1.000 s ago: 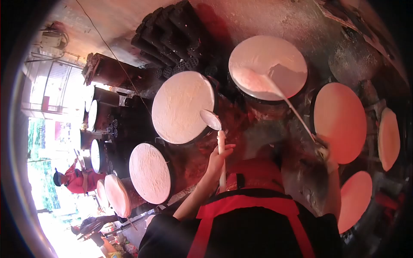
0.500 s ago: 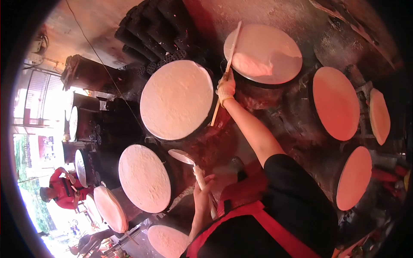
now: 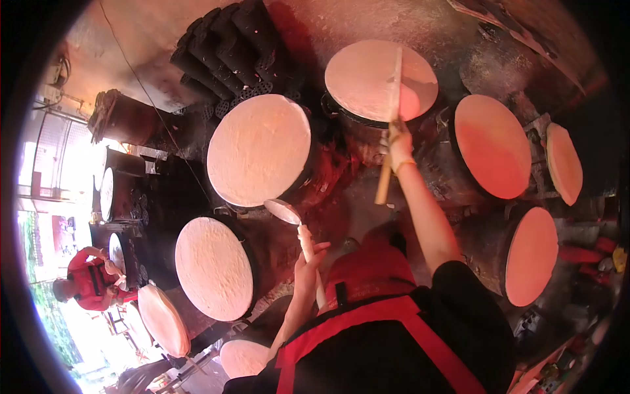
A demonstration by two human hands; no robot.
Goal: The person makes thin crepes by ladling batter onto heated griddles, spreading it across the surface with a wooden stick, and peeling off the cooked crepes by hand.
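My right hand [image 3: 399,146], in a pale glove, grips a long flat wooden spreading stick [image 3: 398,79]. The stick's blade lies across the round griddle [image 3: 361,79] at the top, which is coated with pale batter. Just right of the blade shows a thicker lump of batter [image 3: 409,102]. Lower down, my left hand [image 3: 308,266] is closed around the pale, wrapped-looking handle of a ladle [image 3: 282,211]. The ladle's bowl is near the lower edge of a large batter-covered griddle [image 3: 259,151].
Further coated griddles stand at left [image 3: 213,269] and right [image 3: 492,146], on dark stoves. Stacked black perforated coal cylinders [image 3: 230,46] lie at the upper left. A person in red [image 3: 92,279] works at the far left. A hanging wire [image 3: 141,79] crosses the upper left.
My right hand has moved right, sweeping the stick across the top griddle; batter now covers its left part and the lump is farther right. My left hand still holds the ladle. The view has shifted slightly.
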